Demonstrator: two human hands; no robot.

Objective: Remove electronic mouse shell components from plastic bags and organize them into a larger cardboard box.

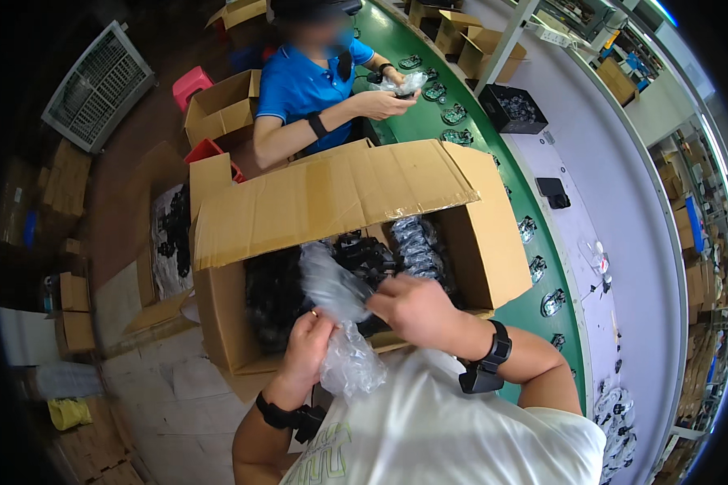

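A crumpled clear plastic bag (pixel 349 365) is stretched between my hands over the near edge of an open cardboard box (pixel 332 198). My left hand (pixel 309 346) is closed, pinching the bag at its left side. My right hand (pixel 419 311) is closed at the bag's right edge, with its fingertips partly turned away. The bag's upper part (pixel 330 281) looks blurred. Inside the box lie black parts (pixel 362 255) and a row of clear-wrapped items (pixel 417 249); their exact kind is hard to make out.
A co-worker in a blue shirt (pixel 306 85) handles a clear bag (pixel 404 83) beyond the box. Along the right runs a green conveyor belt (pixel 505 174) carrying several dark wrapped parts. A black bin (pixel 513 108) stands on the pale ledge. More black parts (pixel 172 230) lie left.
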